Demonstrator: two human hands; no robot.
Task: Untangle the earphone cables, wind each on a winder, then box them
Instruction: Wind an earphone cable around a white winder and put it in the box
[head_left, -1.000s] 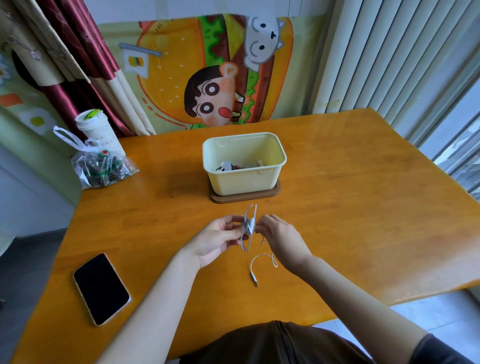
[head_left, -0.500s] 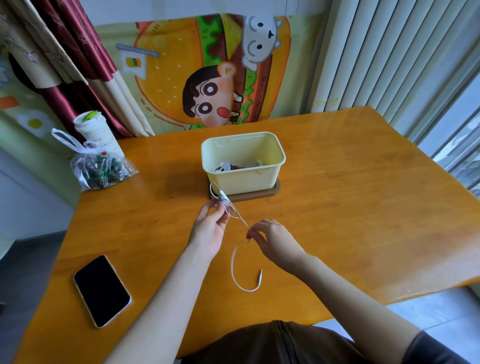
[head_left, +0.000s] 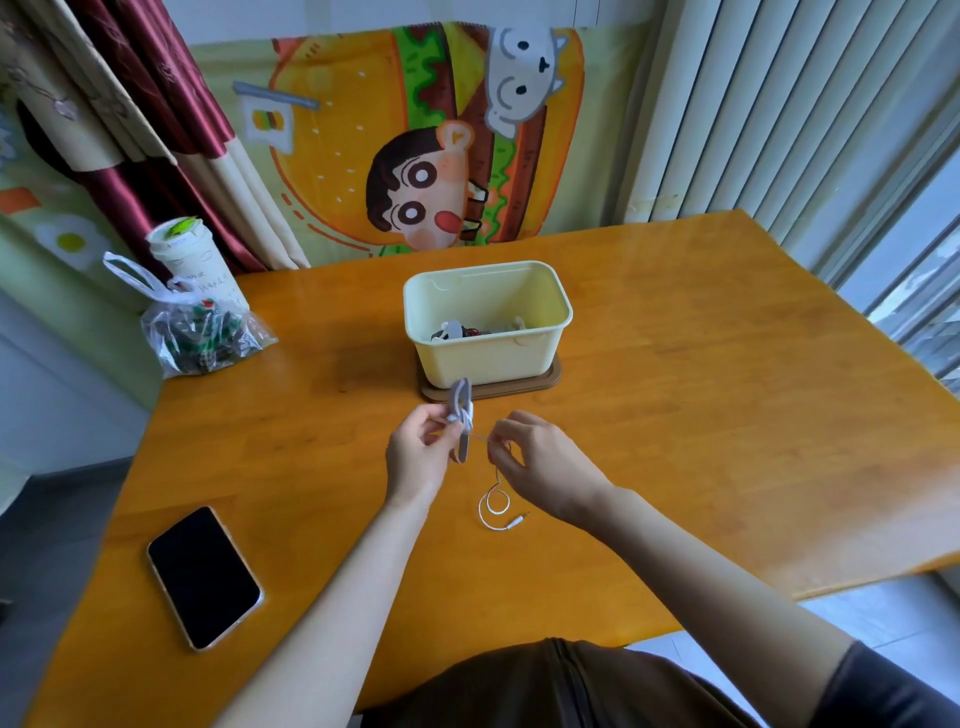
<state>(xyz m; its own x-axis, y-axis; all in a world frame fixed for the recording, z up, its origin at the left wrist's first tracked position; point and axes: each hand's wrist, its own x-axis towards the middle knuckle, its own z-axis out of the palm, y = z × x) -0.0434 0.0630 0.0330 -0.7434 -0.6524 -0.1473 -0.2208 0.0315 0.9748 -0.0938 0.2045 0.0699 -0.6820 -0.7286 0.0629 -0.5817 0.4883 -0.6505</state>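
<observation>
My left hand (head_left: 421, 447) pinches a grey winder (head_left: 460, 410), held upright over the table in front of the box. White earphone cable is wrapped around the winder's middle. My right hand (head_left: 540, 460) pinches the cable's free stretch just to the right of the winder. The loose end of the white earphone cable (head_left: 493, 506) curls in a small loop below my right hand, and its plug lies on the table. The pale yellow box (head_left: 491, 358) stands open behind my hands on a brown lid, with wound earphones inside.
A black phone (head_left: 203, 576) lies face up at the front left of the wooden table (head_left: 727, 415). A clear plastic bag (head_left: 200, 338) and a white cup (head_left: 189, 260) stand at the back left corner. Curtains and a cartoon cloth hang behind.
My hands have drawn closer together again. The winder turned upright in my left hand, and the hanging cable end has grown shorter, now curled in a small loop.
</observation>
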